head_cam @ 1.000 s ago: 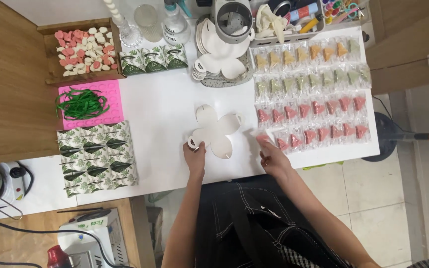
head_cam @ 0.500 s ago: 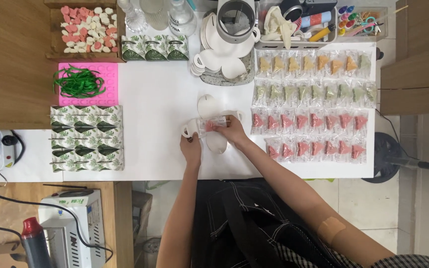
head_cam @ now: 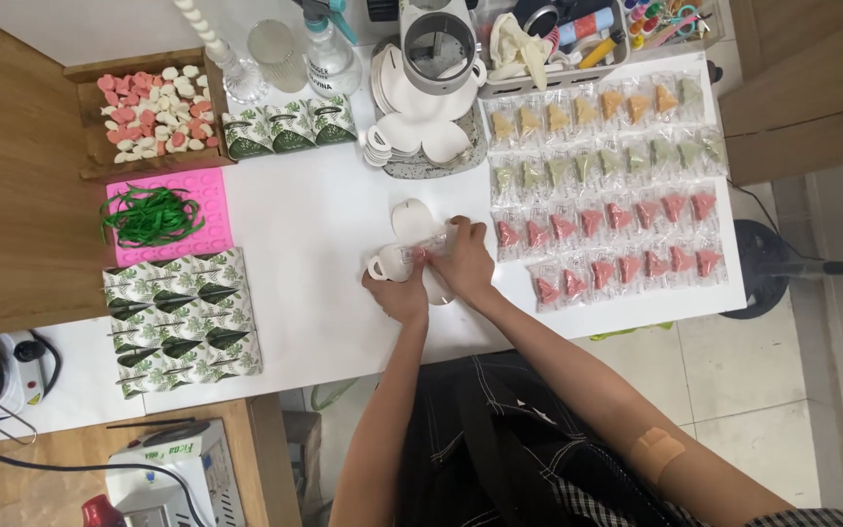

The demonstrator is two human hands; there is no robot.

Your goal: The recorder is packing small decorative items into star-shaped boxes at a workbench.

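The right hand (head_cam: 462, 262) has come in from the rows of packets on the right, where it lay a second ago, and now sits at the middle of the white worktop (head_cam: 304, 244) with a small clear cellophane packet holding a pink piece (head_cam: 433, 246) pinched between its fingers. Half a second ago it was already arriving there; now it presses the packet down against the small white ceramic cup with a handle (head_cam: 389, 263). The left hand (head_cam: 397, 296) has kept its place throughout, curled closed around the near side of that cup and steadying it. Beside the cup, a white flower-shaped ceramic dish (head_cam: 412, 217) lies flat, partly hidden by both hands.

So one packet has left the laid-out rows and joined the cup, which reads as the packet being fitted into or onto the cup; whether it is already inside cannot be told, since the fingers cover the rim.

The remaining rows of clear packets with orange, green and pink pieces (head_cam: 602, 185) lie to the right, well apart from the cup. Flat leaf-printed boxes (head_cam: 180, 322) lie at the left.
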